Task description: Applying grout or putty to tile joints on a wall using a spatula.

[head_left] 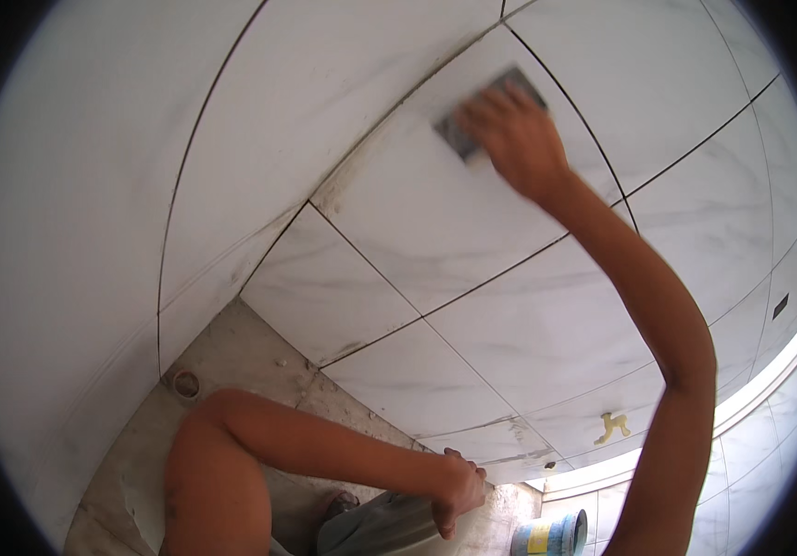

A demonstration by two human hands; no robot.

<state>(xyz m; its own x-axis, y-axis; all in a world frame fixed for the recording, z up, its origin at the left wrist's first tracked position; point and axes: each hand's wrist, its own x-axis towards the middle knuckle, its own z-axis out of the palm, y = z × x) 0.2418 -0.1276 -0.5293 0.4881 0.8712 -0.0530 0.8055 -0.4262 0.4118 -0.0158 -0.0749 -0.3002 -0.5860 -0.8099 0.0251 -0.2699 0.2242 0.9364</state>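
Note:
High on the white tiled wall (pixel 370 232), my right hand (pixel 519 139) presses a dark grey rectangular pad (pixel 454 139) against a tile. The fingers lie over the pad and are blurred by motion. Whether it is a sponge or a sanding pad I cannot tell. Below, my left hand (pixel 459 489) rests at the knee of my grey trousers (pixel 384 528), its thumb apart from the loosely bent fingers. Nothing shows in it.
Another tiled wall (pixel 93 213) rises at the left and meets this one in a corner. A round pipe opening (pixel 186 384) sits in the dirty floor (pixel 241 357). A yellowish tap (pixel 613 427) juts from the wall, above a blue bucket (pixel 569 535). My shoe (pixel 341 503) shows below.

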